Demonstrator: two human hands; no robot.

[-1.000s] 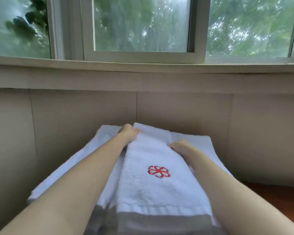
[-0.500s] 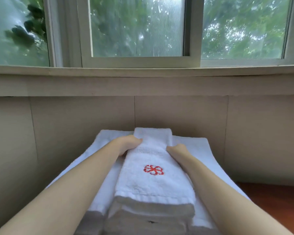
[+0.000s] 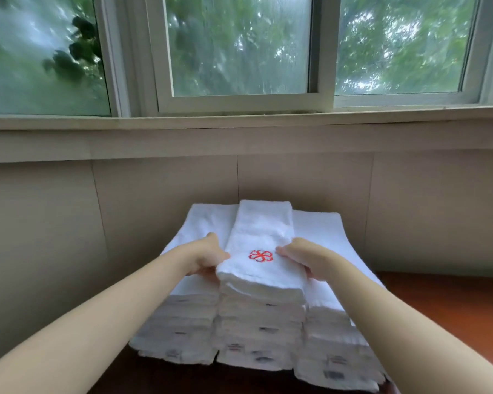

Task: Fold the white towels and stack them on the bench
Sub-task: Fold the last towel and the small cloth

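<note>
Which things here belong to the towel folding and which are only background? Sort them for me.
Part of the job:
top towel with the red emblem
left hand and right hand, gripping its sides
towel stacks beneath
bench

Background:
window
sill
wall panels

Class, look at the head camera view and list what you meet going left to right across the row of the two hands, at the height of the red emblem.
Beige wall panel → left hand → red emblem on the folded white towel → right hand → wooden bench.
</note>
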